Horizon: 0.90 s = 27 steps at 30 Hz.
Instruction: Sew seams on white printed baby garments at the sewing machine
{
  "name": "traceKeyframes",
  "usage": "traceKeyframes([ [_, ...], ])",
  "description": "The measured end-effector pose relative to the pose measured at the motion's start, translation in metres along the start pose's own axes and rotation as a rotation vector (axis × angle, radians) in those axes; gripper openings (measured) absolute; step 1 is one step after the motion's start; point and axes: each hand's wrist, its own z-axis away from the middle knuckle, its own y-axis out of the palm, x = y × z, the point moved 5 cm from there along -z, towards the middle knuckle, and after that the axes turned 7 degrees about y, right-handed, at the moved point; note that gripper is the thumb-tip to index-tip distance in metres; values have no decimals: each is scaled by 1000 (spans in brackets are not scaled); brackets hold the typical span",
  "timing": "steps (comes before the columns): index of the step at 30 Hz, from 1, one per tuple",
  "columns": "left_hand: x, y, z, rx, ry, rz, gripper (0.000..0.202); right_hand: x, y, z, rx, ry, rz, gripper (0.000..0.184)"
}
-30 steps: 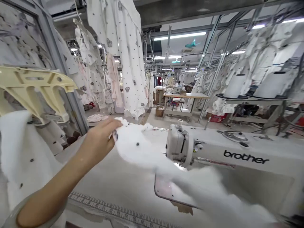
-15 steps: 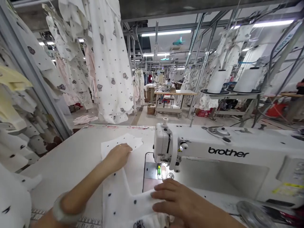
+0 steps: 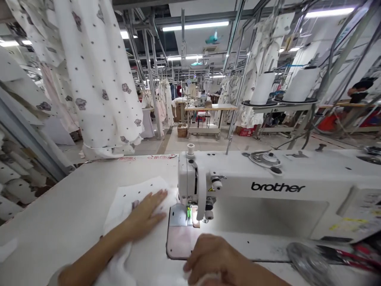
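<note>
My left hand (image 3: 145,212) lies flat with fingers stretched out on a white dotted fabric piece (image 3: 131,198) spread on the sewing table, just left of the needle plate (image 3: 180,214). My right hand (image 3: 214,258) is at the bottom edge with its fingers curled over the near part of the same fabric, in front of the plate. The white Brother sewing machine (image 3: 268,186) stands to the right, its presser foot (image 3: 190,212) lit from above. The fabric under my right hand is mostly hidden.
White printed garments (image 3: 98,79) hang at upper left beyond the table's far edge. Thread cones (image 3: 262,89) stand on a rack behind the machine. More work tables (image 3: 208,109) and hanging clothes fill the background. Scissors or a tool (image 3: 327,258) lie blurred at lower right.
The fabric swung through the air a second ago and now lies flat on the table. My left hand has flattened on it, and my right hand has drawn nearer to me.
</note>
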Motion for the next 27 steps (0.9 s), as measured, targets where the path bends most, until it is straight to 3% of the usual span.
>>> traceKeyframes([
  [3, -44, 8, 37, 99, 261, -13, 60, -9, -16, 2, -99, 83, 187, 29],
  [5, -67, 8, 52, 143, 409, -46, 66, -15, -17, 3, -81, 125, 325, 26],
  [7, -79, 8, 57, 174, 461, -66, 68, -21, -12, 4, -2, 149, 427, 28],
  [12, -81, 3, 46, 77, 318, -43, 48, -20, 2, 3, 157, 90, 599, 24],
  [17, -82, 15, 42, 20, 352, -109, 50, -21, 2, 4, 167, 81, 654, 25],
  [21, -81, 22, 38, 67, 388, -101, 52, -25, -1, 5, 134, 103, 678, 27],
  [27, -85, 11, 16, 144, 440, 4, 48, -32, -9, 4, 69, 134, 758, 24],
])
